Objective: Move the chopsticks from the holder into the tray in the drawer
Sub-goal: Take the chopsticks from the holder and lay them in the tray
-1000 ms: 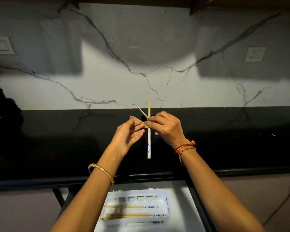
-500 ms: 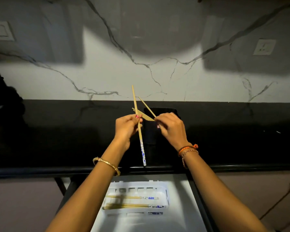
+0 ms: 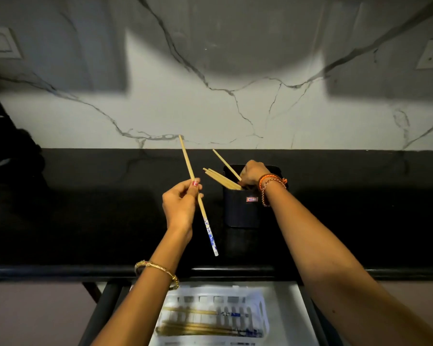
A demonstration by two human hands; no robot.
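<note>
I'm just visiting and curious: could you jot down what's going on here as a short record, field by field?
Left hand: holds one pale wooden chopstick with a blue-and-white patterned end, tilted, above the black countertop
Right hand: at the mouth of the dark rectangular holder, fingers on a chopstick there
Holder contents: several plain wooden chopsticks leaning left
White plastic tray: in the open drawer below, several chopsticks already lying in it

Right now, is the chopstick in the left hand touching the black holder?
Apart. The head view shows the chopstick gripped by the left hand, with dark countertop showing between it and the holder.
</note>
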